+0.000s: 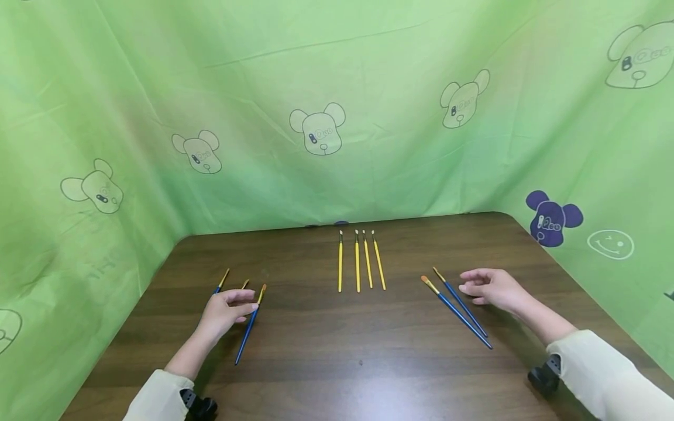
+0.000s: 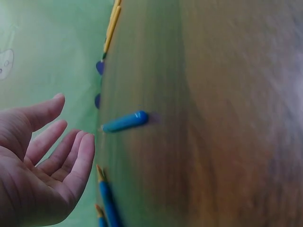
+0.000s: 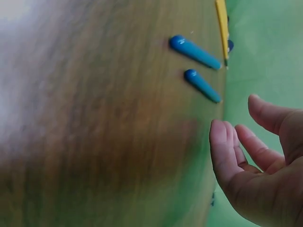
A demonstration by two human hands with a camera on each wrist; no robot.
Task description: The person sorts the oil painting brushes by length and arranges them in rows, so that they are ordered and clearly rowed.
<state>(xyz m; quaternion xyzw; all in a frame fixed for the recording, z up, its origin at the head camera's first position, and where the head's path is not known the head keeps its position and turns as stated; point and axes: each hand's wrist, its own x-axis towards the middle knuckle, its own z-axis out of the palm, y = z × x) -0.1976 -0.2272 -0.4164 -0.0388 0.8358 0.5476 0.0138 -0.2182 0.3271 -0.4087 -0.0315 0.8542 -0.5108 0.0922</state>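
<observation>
My left hand (image 1: 223, 314) hovers over the left part of the table, fingers loosely bent and holding nothing. Three blue-handled paintbrushes lie around it: one (image 1: 247, 336) to its right, one with its tip (image 1: 245, 284) showing above the fingers, and one (image 1: 221, 282) at the far left, partly hidden by the hand. In the left wrist view, a gap separates the hand (image 2: 57, 165) from the nearest blue paintbrush (image 2: 125, 122). My right hand (image 1: 495, 289), also holding nothing, is just right of two slanted blue paintbrushes, a wider one (image 1: 458, 313) and a thinner one (image 1: 463, 305).
Several thin yellow brushes (image 1: 358, 266) with pale tips lie side by side at the table's back middle. The brown wooden table (image 1: 358, 345) ends against a green printed cloth (image 1: 368, 70), which hangs behind it and at both sides.
</observation>
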